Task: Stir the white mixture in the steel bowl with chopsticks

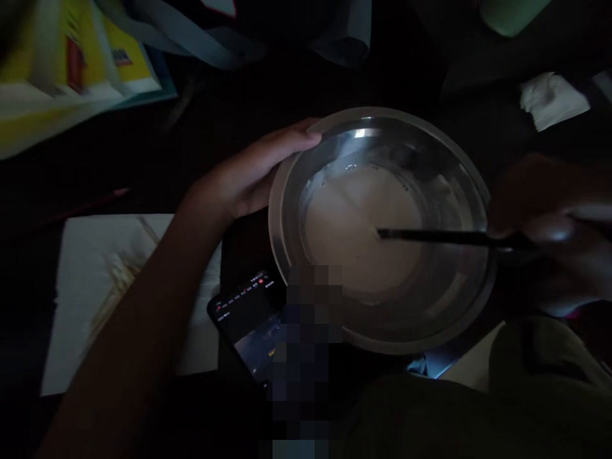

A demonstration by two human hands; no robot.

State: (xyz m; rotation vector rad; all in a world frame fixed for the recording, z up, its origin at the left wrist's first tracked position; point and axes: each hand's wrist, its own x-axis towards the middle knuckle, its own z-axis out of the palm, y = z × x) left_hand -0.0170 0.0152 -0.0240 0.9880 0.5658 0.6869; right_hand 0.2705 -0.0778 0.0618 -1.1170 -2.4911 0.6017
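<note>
A shiny metal bowl (287, 197) holds a pale, milky liquid (363, 255) with small bubbles along its far edge. My left hand (268, 162) grips the bowl at its far left, thumb over the rim and the fingers hidden beneath. On the right side, in shadow, my right hand (549, 229) is closed around a dark, thin stick (430, 236), perhaps a chopstick. The stick reaches over the rim, and its tip is at the liquid near the bowl's middle. Whether it is one stick or a pair, I cannot tell.
A lit phone (253, 338) lies left of the bowl, partly behind a blurred patch. White paper (71, 287) with thin, straw-coloured strands (117, 280) is under my left forearm. A yellow bag (115, 57) is at the far left, and a crumpled tissue (554, 102) at the far right.
</note>
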